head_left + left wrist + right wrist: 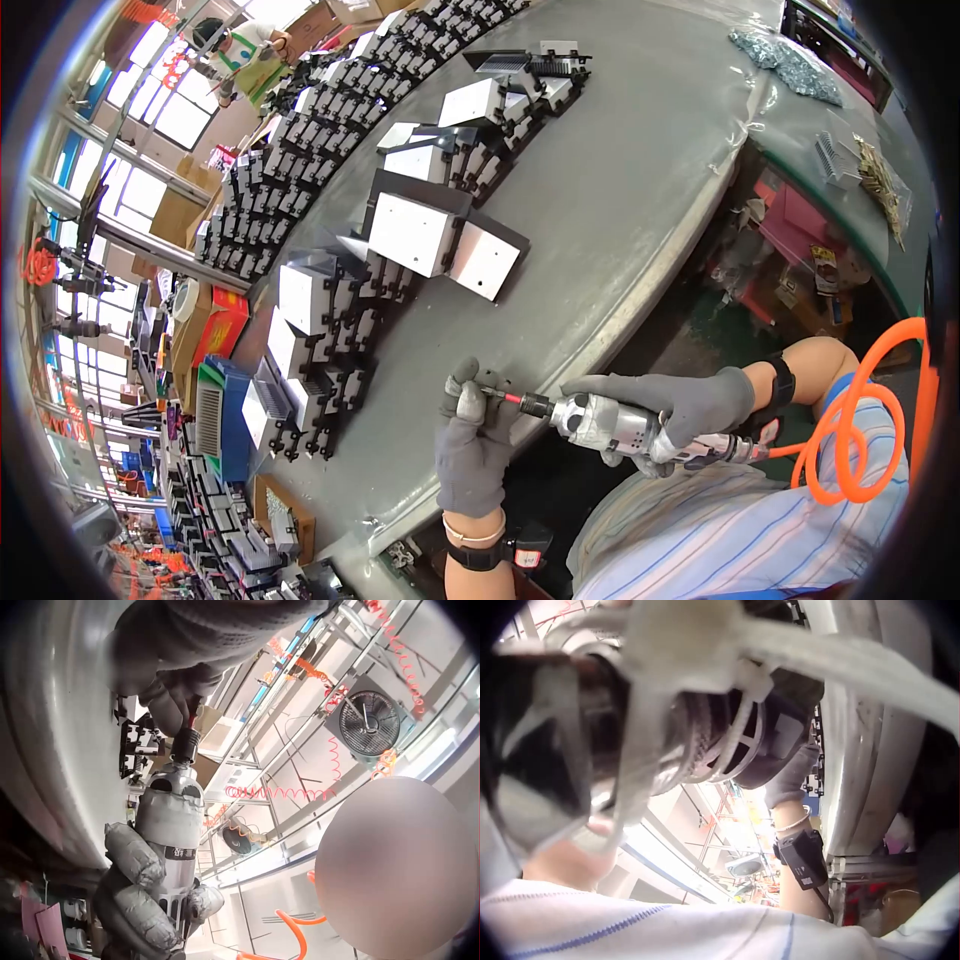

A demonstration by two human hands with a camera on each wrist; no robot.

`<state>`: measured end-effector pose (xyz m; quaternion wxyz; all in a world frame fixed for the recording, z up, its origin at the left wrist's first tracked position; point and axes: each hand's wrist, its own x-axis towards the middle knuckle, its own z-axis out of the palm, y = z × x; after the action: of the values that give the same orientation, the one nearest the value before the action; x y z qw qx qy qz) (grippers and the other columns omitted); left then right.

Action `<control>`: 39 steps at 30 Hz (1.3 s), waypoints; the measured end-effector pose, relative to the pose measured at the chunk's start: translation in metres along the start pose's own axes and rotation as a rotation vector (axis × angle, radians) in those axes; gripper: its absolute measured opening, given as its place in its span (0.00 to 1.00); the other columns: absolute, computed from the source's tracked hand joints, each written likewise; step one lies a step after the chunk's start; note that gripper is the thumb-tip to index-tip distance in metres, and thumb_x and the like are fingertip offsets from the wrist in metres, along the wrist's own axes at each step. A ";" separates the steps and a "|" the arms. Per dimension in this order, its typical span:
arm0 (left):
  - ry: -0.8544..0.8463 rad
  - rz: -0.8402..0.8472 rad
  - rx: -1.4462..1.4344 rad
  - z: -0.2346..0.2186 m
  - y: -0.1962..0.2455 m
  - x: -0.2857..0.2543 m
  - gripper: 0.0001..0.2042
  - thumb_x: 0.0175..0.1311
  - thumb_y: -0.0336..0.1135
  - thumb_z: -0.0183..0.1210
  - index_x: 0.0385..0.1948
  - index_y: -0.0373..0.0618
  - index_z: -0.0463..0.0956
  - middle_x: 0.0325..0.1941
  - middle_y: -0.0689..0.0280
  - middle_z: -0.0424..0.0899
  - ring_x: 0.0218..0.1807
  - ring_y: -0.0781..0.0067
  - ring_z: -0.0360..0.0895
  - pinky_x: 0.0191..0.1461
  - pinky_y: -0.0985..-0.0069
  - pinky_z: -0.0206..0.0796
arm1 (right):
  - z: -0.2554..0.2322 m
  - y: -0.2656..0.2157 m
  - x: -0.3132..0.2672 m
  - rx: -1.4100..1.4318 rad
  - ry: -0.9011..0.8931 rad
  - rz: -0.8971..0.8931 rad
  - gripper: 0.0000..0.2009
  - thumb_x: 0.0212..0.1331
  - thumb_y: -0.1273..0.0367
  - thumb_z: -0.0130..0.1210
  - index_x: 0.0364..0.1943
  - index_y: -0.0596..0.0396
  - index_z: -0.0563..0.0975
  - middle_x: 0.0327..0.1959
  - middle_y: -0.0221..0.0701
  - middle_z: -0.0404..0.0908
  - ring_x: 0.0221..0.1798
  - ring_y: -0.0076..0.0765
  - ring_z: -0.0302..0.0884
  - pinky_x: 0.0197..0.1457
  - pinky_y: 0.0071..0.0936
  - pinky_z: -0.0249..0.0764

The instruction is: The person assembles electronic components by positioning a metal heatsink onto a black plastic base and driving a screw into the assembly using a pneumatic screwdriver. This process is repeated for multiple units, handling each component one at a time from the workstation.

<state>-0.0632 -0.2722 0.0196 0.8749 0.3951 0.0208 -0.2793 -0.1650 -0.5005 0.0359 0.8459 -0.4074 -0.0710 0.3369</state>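
My right hand [700, 405], in a grey glove with taped fingertips, grips a silver air screwdriver [592, 420] held in front of the body. An orange air hose [790, 451] runs from its rear end. At the front, a black chuck [537, 405] carries a bit with a red collar [513, 398]. My gloved left hand [472, 460] has its thumb and fingers curled at the tip of this bit, pinching it; the very end is hidden by the fingers. In the left wrist view the screwdriver body [166, 825] shows with the right fingers [139, 911] wrapped round it.
On the grey table [600, 200] stand rows of black-and-silver parts [330, 130] and white-faced metal brackets [410, 232]. A bag of small screws [785, 65] and brass-coloured pieces [878, 185] lie at the right. Another person [245, 60] is at the far left.
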 end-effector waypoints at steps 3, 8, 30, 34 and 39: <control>0.037 0.083 0.045 -0.009 0.000 -0.001 0.16 0.66 0.36 0.56 0.51 0.37 0.71 0.39 0.62 0.81 0.40 0.69 0.80 0.47 0.73 0.76 | 0.001 0.001 0.001 -0.078 0.016 0.026 0.49 0.42 0.72 0.56 0.72 0.49 0.42 0.51 0.38 0.67 0.48 0.31 0.72 0.41 0.29 0.78; 0.057 0.076 0.242 -0.016 0.006 -0.010 0.18 0.64 0.43 0.59 0.46 0.37 0.73 0.31 0.67 0.77 0.31 0.74 0.76 0.35 0.76 0.70 | 0.001 0.001 0.010 -0.017 -0.055 0.062 0.48 0.44 0.71 0.56 0.73 0.49 0.42 0.48 0.40 0.69 0.41 0.29 0.75 0.39 0.27 0.77; 0.286 0.380 0.733 -0.072 0.085 -0.068 0.11 0.55 0.31 0.64 0.36 0.34 0.80 0.29 0.61 0.80 0.30 0.72 0.76 0.39 0.78 0.70 | 0.038 0.016 0.105 -0.231 -0.257 0.140 0.49 0.41 0.78 0.54 0.72 0.50 0.41 0.45 0.32 0.64 0.44 0.25 0.68 0.37 0.23 0.74; 0.310 0.362 0.799 -0.092 0.108 -0.082 0.09 0.50 0.21 0.63 0.35 0.34 0.82 0.33 0.61 0.84 0.35 0.75 0.79 0.43 0.81 0.71 | 0.051 0.009 0.124 0.172 -0.364 0.316 0.50 0.38 0.73 0.57 0.71 0.49 0.43 0.42 0.32 0.65 0.42 0.28 0.71 0.37 0.25 0.75; 0.237 0.013 0.951 -0.102 0.147 -0.089 0.09 0.50 0.22 0.62 0.34 0.33 0.82 0.31 0.62 0.84 0.32 0.77 0.78 0.39 0.82 0.70 | 0.062 0.026 0.142 -0.467 -0.294 0.190 0.48 0.37 0.73 0.54 0.70 0.49 0.46 0.36 0.33 0.66 0.27 0.25 0.72 0.29 0.23 0.75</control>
<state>-0.0456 -0.0804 0.0727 0.5909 0.7801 -0.0121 -0.2053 -0.0941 -0.3599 0.0360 0.6747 -0.5426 -0.2298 0.4445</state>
